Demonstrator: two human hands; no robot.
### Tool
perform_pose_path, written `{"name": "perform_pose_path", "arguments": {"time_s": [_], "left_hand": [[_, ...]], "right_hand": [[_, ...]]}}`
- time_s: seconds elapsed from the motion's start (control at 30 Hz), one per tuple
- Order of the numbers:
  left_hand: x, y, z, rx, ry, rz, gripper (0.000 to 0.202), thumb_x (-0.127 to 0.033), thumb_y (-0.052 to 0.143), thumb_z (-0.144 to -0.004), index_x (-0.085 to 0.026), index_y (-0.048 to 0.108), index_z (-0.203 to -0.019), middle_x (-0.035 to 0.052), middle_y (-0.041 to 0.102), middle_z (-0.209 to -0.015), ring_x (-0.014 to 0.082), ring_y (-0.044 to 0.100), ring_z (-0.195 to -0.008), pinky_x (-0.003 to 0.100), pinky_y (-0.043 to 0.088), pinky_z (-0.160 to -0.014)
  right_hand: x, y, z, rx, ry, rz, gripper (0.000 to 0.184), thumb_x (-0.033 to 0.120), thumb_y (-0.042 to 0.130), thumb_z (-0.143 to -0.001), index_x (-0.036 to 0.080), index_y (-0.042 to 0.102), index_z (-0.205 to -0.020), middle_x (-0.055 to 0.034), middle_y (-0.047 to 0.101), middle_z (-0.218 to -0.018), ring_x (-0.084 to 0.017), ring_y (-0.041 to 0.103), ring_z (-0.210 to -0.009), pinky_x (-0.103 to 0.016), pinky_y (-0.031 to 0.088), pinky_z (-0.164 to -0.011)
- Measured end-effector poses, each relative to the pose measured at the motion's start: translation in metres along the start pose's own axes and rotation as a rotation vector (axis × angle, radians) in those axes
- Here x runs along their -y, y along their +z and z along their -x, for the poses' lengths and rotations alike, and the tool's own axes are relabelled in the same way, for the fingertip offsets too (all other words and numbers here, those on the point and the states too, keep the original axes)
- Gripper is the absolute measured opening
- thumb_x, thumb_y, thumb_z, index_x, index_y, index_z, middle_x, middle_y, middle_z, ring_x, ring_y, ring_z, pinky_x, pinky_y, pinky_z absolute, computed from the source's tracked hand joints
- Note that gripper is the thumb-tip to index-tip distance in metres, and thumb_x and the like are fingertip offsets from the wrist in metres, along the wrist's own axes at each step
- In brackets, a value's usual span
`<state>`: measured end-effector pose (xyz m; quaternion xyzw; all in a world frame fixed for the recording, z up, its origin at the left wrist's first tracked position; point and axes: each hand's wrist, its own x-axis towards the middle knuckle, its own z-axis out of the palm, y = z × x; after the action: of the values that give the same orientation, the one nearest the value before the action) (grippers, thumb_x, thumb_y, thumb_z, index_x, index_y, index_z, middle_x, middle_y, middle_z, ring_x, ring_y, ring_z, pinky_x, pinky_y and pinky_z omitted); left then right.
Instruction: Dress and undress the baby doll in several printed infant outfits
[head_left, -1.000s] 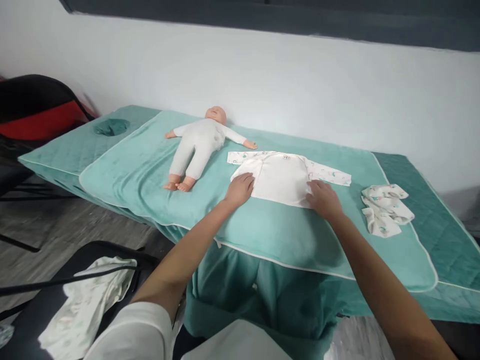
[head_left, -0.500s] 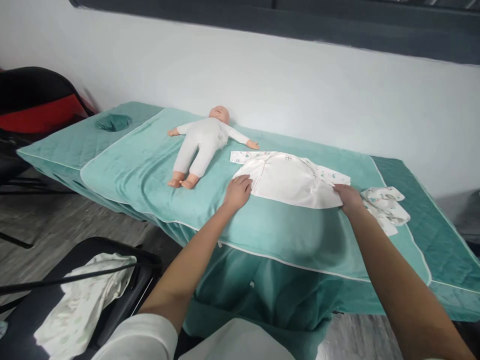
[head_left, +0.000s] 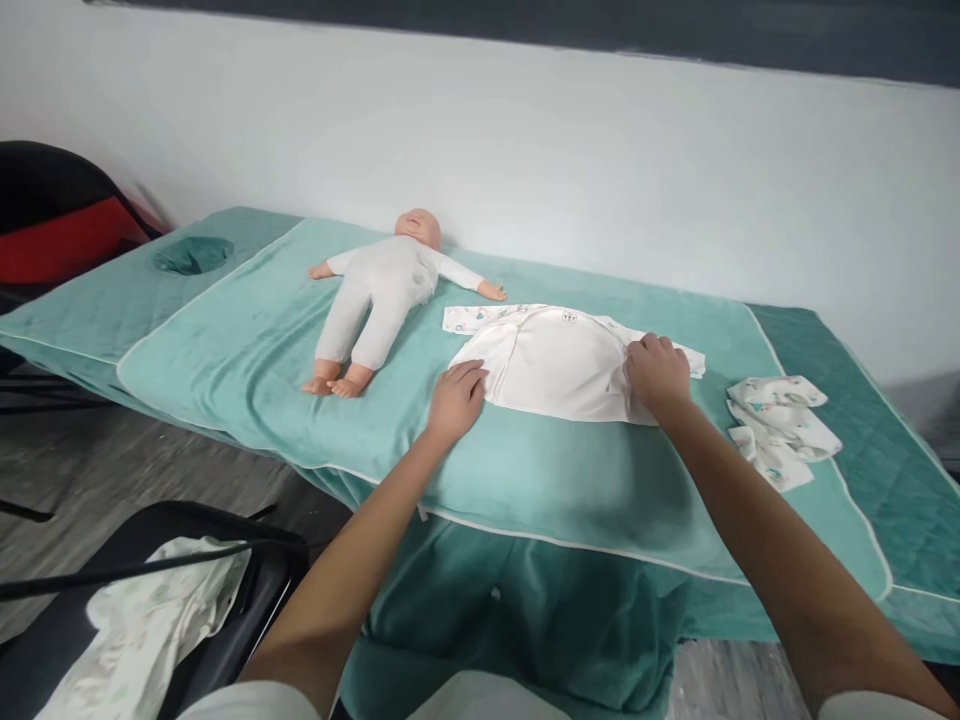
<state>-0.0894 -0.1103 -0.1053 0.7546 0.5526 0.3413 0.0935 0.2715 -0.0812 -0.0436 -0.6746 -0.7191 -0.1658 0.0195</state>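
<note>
The white wrap-front baby shirt (head_left: 559,365) lies on the green massage bed (head_left: 885,420), near the doll (head_left: 384,275). The left grip (head_left: 456,400) rests loosely spread on one side; the right grip (head_left: 658,378) touches the other, whether pinching I cannot tell.

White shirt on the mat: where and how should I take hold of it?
Probably by pinching the middle of the hem, coming from the near side. The shirt lies spread out, hem facing the near edge of the mat and neck end toward the wall, while the left grip and right grip are at its two sides.
</note>
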Motion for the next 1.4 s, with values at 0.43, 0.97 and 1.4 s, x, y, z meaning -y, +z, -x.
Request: {"name": "perform_pose_path", "arguments": {"time_s": [0.43, 0.97, 1.4], "left_hand": [[0.009, 0.005, 0.001, -0.075, 0.002, 0.023, 0.027, -0.019, 0.049, -0.097, -0.023, 0.073, -0.108, 0.0047, 0.075, -0.127, 0.0227, 0.067, -0.121, 0.043, 0.051, -0.106], [0.006, 0.005, 0.0, -0.06, -0.023, 0.001, 0.027, -0.018, 0.048, -0.096, -0.023, 0.072, -0.107, 0.0053, 0.075, -0.127, 0.0231, 0.066, -0.12, 0.045, 0.051, -0.109], [0.025, -0.051, -0.005, -0.135, 0.064, 0.021, 0.029, -0.025, 0.045, -0.1, -0.021, 0.069, -0.117, 0.0074, 0.074, -0.13, 0.0221, 0.065, -0.127, 0.045, 0.051, -0.114]], "right_hand": [[-0.054, 0.027, -0.024, -0.033, 0.691, -1.368, 0.029, 0.037, 0.068, -0.073, 0.02, 0.066, -0.097, -0.0019, 0.067, -0.076, -0.018, 0.06, -0.071, -0.031, 0.049, -0.066], [-0.043, 0.039, 0.04, -0.344, 0.235, -0.425, 0.043, 0.025, 0.052, -0.091, 0.013, 0.065, -0.13, -0.0203, 0.065, -0.135, -0.035, 0.059, -0.126, -0.051, 0.045, -0.108], [0.011, 0.01, 0.056, -0.178, -0.12, -0.306, 0.041, 0.024, 0.041, -0.099, 0.014, 0.064, -0.131, -0.0189, 0.064, -0.141, -0.035, 0.059, -0.129, -0.055, 0.048, -0.11]]}}
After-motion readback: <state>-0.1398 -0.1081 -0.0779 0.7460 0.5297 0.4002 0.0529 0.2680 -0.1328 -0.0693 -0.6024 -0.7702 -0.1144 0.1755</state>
